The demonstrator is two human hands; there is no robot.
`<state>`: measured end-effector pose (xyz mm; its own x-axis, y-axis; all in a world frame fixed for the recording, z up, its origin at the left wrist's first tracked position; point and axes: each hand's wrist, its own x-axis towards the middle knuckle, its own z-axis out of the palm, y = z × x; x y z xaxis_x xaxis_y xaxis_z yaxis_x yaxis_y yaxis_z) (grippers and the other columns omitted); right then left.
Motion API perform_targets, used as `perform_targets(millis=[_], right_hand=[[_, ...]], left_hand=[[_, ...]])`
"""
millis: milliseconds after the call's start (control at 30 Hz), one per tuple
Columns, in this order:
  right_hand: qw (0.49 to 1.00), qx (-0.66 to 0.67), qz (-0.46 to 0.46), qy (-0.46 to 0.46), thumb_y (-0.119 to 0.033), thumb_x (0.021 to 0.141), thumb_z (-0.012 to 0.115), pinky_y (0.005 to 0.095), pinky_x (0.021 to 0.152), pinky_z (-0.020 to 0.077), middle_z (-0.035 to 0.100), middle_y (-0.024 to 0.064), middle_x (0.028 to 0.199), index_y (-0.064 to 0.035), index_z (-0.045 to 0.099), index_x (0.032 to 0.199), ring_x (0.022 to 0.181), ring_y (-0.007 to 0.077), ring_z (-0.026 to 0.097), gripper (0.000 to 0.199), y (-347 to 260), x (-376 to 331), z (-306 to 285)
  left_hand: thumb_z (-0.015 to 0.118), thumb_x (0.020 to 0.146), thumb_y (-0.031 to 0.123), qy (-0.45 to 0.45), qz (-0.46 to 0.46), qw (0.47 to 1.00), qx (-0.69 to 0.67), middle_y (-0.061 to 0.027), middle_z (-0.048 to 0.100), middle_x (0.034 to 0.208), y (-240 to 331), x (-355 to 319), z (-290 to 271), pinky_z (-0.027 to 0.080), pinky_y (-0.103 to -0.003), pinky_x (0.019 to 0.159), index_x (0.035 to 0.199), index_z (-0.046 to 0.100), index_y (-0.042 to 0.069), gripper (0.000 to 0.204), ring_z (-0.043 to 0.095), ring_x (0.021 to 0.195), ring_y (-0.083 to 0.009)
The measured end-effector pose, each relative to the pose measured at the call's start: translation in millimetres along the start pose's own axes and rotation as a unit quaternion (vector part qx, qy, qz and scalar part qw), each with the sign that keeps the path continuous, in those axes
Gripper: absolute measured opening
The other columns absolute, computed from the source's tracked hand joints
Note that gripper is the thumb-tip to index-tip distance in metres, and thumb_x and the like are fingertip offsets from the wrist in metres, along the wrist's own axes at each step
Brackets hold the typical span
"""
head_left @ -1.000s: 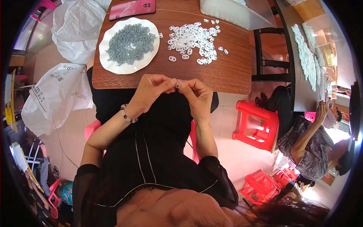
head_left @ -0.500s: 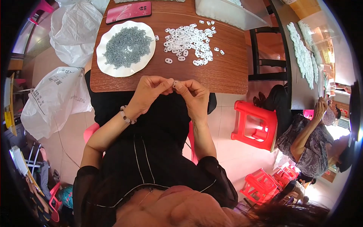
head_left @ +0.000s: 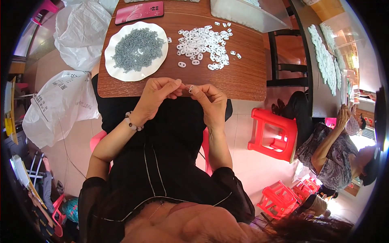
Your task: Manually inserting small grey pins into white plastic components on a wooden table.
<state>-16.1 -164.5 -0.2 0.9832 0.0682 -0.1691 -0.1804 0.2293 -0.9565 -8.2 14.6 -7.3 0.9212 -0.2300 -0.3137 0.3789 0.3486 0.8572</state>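
Above the near edge of the brown wooden table [head_left: 243, 87], my two hands work close together. My right hand [head_left: 211, 103] pinches a small white plastic piece [head_left: 190, 89] between thumb and forefinger. My left hand [head_left: 158, 95] is closed in a pinch just left of it; whatever sits at its fingertips is too small to make out. Beyond my left hand stands a white scalloped plate [head_left: 110, 67] heaped with small grey cylindrical pieces [head_left: 137, 48]. A loose pile of white oval two-holed plastic pieces [head_left: 204, 44] lies to the right of the plate.
A pink phone [head_left: 139, 13] lies at the far left of the table, and a translucent bin [head_left: 247, 18] stands at the far right. White plastic bags [head_left: 60, 105] are at the left. Red stools [head_left: 273, 133] and a person [head_left: 334, 156] at another table are on the right.
My hands have drawn slightly apart: the fingertips met before, and now a small gap shows between them. The white piece stays in my right hand.
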Motion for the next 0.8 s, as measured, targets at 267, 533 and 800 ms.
perform_targets(millis=[267,533,800], right_hand=[[1.0,-0.019,-0.014,-0.012,-0.006,0.088,0.068,0.0197,0.074,0.0482,0.069,0.0047,0.086,0.0031,0.067,0.09,0.079,0.0066,0.061,0.009,1.5,-1.1,-2.1],[0.999,-0.033,-0.019,-0.021,-0.007,0.089,0.068,0.0196,0.073,0.0485,0.069,0.0039,0.087,0.0035,0.068,0.093,0.079,0.0064,0.061,0.011,3.2,0.1,-2.0],[0.999,-0.024,-0.019,-0.027,-0.006,0.09,0.066,0.019,0.074,0.048,0.068,0.0024,0.086,0.0035,0.067,0.092,0.079,0.0055,0.06,0.01,5.3,0.2,-0.1]], left_hand=[[0.069,0.089,0.022,-0.007,0.034,0.997,0.071,-0.0034,0.068,0.076,-1.1,1.1,4.3,0.043,-0.02,0.065,0.092,0.072,-0.001,0.023,0.057,0.07,-0.0051],[0.066,0.09,0.017,-0.014,0.023,0.999,0.044,-0.0026,0.067,0.079,-2.8,1.4,6.8,0.045,-0.02,0.069,0.091,0.071,0.0,0.018,0.058,0.073,-0.0064],[0.068,0.089,0.015,-0.004,0.034,0.999,0.013,-0.0047,0.068,0.079,-5.1,2.0,6.9,0.047,-0.021,0.068,0.093,0.072,-0.002,0.017,0.061,0.074,-0.0079]])
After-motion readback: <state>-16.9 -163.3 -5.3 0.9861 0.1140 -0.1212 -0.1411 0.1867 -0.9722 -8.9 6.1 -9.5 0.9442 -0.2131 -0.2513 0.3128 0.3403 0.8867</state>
